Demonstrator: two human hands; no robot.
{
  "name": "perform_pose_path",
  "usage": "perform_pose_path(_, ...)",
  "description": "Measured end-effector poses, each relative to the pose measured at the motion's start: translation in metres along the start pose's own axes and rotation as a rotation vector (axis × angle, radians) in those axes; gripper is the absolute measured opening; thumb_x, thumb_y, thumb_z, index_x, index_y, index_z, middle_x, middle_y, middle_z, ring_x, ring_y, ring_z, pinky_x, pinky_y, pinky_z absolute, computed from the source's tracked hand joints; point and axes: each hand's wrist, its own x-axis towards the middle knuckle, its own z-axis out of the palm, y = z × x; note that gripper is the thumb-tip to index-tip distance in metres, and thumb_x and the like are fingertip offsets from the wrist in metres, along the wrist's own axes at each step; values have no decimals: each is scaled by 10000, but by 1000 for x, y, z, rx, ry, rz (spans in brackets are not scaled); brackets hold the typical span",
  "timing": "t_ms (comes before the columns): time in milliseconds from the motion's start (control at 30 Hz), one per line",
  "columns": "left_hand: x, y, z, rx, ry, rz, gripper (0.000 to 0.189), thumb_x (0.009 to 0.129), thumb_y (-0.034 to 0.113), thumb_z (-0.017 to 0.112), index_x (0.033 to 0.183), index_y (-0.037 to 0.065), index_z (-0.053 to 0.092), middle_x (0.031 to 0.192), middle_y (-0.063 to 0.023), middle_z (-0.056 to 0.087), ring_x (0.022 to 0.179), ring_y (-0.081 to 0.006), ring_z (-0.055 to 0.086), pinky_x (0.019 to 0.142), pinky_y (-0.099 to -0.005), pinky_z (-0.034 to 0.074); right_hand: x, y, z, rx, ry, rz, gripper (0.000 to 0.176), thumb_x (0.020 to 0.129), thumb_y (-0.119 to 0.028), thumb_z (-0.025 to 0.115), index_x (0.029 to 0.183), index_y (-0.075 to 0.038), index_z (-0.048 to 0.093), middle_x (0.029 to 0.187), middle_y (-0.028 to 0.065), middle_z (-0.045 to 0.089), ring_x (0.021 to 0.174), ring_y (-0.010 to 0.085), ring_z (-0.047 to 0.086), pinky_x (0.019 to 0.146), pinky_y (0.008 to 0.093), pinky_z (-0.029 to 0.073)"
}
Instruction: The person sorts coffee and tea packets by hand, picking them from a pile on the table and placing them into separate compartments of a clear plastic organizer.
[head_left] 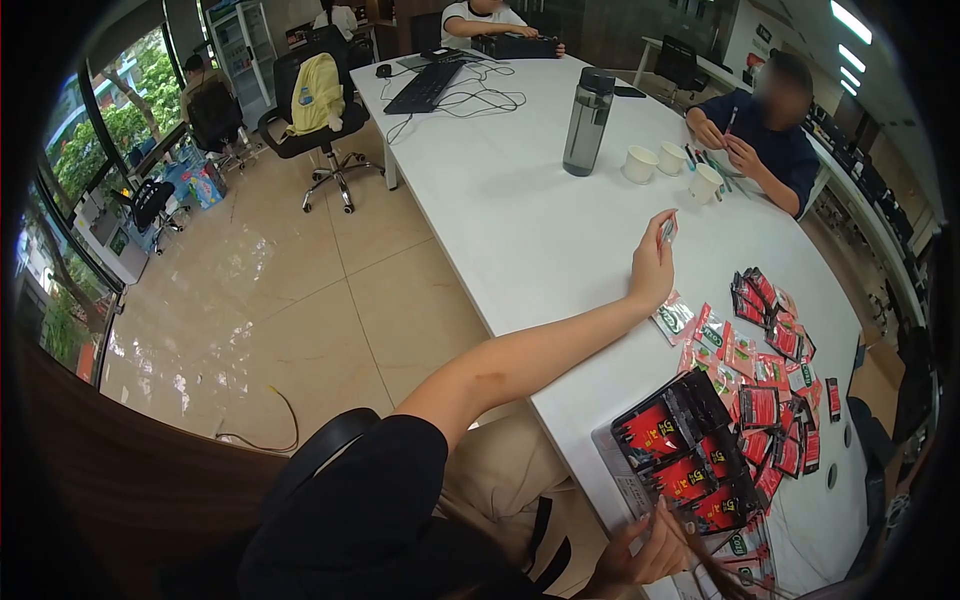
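Note:
My left hand (652, 268) is stretched out over the white table (520, 210), raised off its surface. It pinches a small red-and-white sachet (668, 230) between its fingertips. A spread of red, green and black sachets (765, 370) lies on the table just right of that hand. At the bottom edge my right hand (640, 552) grips the near edge of some black-and-red packets (685, 450). These are stacked in a grey box (612, 455). Part of this hand is hidden by strands of hair and the frame edge.
A dark water bottle (587, 122) and three white cups (670, 162) stand further up the table. A person in dark blue (765, 135) works at the far right side, another sits at the far end by a keyboard (423, 87). Office chairs (315, 120) stand on the tiled floor to the left.

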Motion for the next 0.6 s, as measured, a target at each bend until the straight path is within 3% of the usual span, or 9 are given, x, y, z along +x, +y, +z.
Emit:
perform_pose_path(100, 4, 5, 1, 94, 77, 361, 491, 875, -66, 392, 1352, 50, 417, 1277, -171, 515, 1173, -250, 529, 1001, -322, 386, 0, 0, -1, 8, -11, 12, 193, 862, -74, 581, 1015, 8, 665, 961, 78, 690, 846, 244, 613, 813, 377, 395)
perform_pose_path(200, 0, 12, 2, 119, -103, 451, 515, 864, -66, 404, 1359, 78, 411, 1310, -184, 479, 1219, -332, 477, 1006, -364, 390, 0, -1, 0, 4, 3, 12, 197, 858, -72, 582, 1017, 10, 665, 955, 83, 685, 833, 248, 605, 809, 374, 392)
perform_pose_path(300, -10, 17, 8, 47, -263, 371, 537, 866, -58, 410, 1378, 104, 399, 1300, -185, 489, 1196, -333, 500, 993, -380, 408, 0, -1, -1, 32, -28, 39, 206, 842, -64, 592, 1022, 4, 667, 926, 79, 677, 814, 248, 604, 815, 367, 388)
perform_pose_path(400, -19, 24, 5, 175, -527, 336, 566, 865, -46, 419, 1398, 139, 380, 1297, -173, 498, 1168, -344, 517, 975, -399, 427, 0, -2, 3, 18, 25, 64, 185, 888, -151, 578, 998, -50, 686, 877, 52, 675, 725, 217, 597, 731, 344, 394)
perform_pose_path(433, -19, 18, 7, 225, -566, 414, 512, 868, -16, 430, 1354, 146, 436, 1276, -161, 514, 1127, -344, 540, 939, -401, 453, 4, -4, 0, 2, -12, 70, 179, 889, -159, 584, 1005, -67, 685, 868, 40, 672, 731, 204, 592, 741, 337, 389)
perform_pose_path(533, -21, 12, 9, 381, -830, 388, 435, 866, 27, 447, 1288, 120, 500, 1303, -127, 507, 1161, -322, 525, 960, -387, 439, 3, -5, 1, 6, 6, 82, 179, 876, -148, 588, 1014, -82, 682, 864, 30, 667, 751, 197, 587, 757, 337, 385)
perform_pose_path(567, -22, 7, 12, 427, -845, 454, 366, 869, 79, 467, 1228, 121, 532, 1285, -104, 520, 1138, -305, 536, 925, -390, 463, 3, -5, -2, 30, -41, 97, 247, 794, -38, 612, 1033, -61, 672, 901, 63, 680, 801, 211, 624, 838, 340, 373)
perform_pose_path(600, -23, 2, 15, 500, -887, 458, 370, 866, 82, 473, 1229, 124, 531, 1285, -101, 521, 1139, -300, 536, 923, -389, 466, 3, -5, -4, 40, -42, 106, 253, 790, -38, 615, 1035, -62, 672, 900, 60, 679, 796, 208, 622, 831, 337, 370)
